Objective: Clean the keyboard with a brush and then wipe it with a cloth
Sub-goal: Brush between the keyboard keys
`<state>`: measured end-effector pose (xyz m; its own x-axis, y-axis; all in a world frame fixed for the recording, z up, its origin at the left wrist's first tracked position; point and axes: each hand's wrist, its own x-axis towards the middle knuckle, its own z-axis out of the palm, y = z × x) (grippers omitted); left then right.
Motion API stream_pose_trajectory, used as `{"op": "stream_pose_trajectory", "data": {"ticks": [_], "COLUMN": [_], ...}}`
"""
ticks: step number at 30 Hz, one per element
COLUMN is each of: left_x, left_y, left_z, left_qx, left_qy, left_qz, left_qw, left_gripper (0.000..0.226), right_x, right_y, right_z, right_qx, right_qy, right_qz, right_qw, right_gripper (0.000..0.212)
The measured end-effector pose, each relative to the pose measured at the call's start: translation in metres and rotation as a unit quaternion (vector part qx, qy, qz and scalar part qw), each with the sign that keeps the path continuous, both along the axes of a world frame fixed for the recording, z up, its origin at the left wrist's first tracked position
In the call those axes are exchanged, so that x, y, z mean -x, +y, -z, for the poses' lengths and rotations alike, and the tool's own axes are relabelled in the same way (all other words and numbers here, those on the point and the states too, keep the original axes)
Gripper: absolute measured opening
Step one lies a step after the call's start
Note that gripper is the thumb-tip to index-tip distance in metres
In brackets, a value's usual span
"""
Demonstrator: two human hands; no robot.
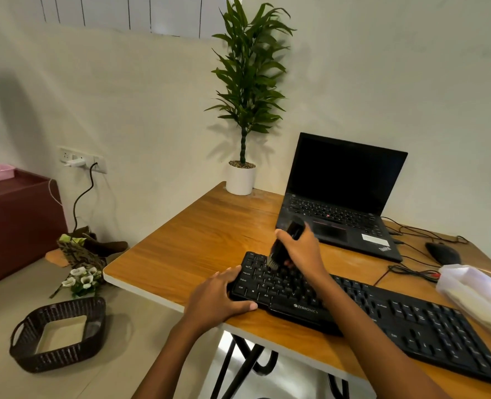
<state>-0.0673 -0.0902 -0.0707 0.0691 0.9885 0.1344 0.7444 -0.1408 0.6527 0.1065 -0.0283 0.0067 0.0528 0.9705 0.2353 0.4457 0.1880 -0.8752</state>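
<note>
Head view: I read clock directions from frame centre.
Keyboard (411, 321): black, at 4–5 o'clock, lying slantwise along the near edge of the table (198, 240). Left end towards centre, right end running off to the lower right.
Brush (280, 249): black body, tilted with the top leaning away from me. Pale bristles point down onto the top-left key rows.
Right hand (301, 249): wrapped around the brush body, thumb on its left side. The forearm crosses the middle of the keyboard.
Left hand (218, 298): released, fingers fairly straight and lying over the keyboard's left end, thumb along its front edge. It grasps nothing.
White bundle (474, 292): at 4 o'clock, by the keyboard's far right end. Cloth or plastic, I can't tell. Touching or just overlapping the keyboard, I can't tell that either.
Cables (411, 272): black, looped on the table between keyboard and laptop.
Mouse (442, 253): black, just above the bundle.
Laptop (342, 182): at 3 o'clock, lid up, screen dark.
Potted plant (240, 180): at 12 o'clock, white pot on the table's far corner.
Floor, 8 o'clock: dark woven basket (60, 358), white flowers (83, 279) above it.
Cabinet (19, 220): maroon, at 9 o'clock, against the wall.
Wall socket (80, 161): at 10 o'clock, a black cord hangs from it.
</note>
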Motion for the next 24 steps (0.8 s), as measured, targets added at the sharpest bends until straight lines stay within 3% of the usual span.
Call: {"op": "stream_pose_trajectory", "data": {"ticks": [3, 9, 12, 18, 24], "left_x": [-0.001, -0.002, -0.001, -0.001, -0.002], "left_y": [-0.001, 0.000, 0.000, -0.002, 0.000], "left_z": [0.000, 0.002, 0.002, 0.000, 0.002], "left_qx": [-0.003, -0.018, -0.014, 0.006, -0.004], "left_qy": [0.015, 0.022, 0.030, 0.035, 0.032], "left_qz": [-0.004, -0.010, -0.012, -0.012, -0.017], "left_qw": [1.000, 1.000, 0.999, 0.999, 0.999], "left_gripper": [0.095, 0.092, 0.092, 0.098, 0.098], "right_x": [-0.008, -0.002, -0.007, -0.034, -0.030], "right_y": [0.015, -0.040, -0.047, -0.001, -0.045], "right_z": [0.007, 0.022, 0.013, -0.004, 0.017], "right_qx": [-0.009, -0.022, 0.041, -0.008, 0.012], "right_qy": [-0.029, -0.057, -0.055, -0.020, -0.073], "right_qz": [0.039, -0.073, -0.101, 0.051, -0.027], "right_qw": [0.999, 0.995, 0.993, 0.998, 0.997], "right_gripper": [0.035, 0.027, 0.021, 0.029, 0.027]}}
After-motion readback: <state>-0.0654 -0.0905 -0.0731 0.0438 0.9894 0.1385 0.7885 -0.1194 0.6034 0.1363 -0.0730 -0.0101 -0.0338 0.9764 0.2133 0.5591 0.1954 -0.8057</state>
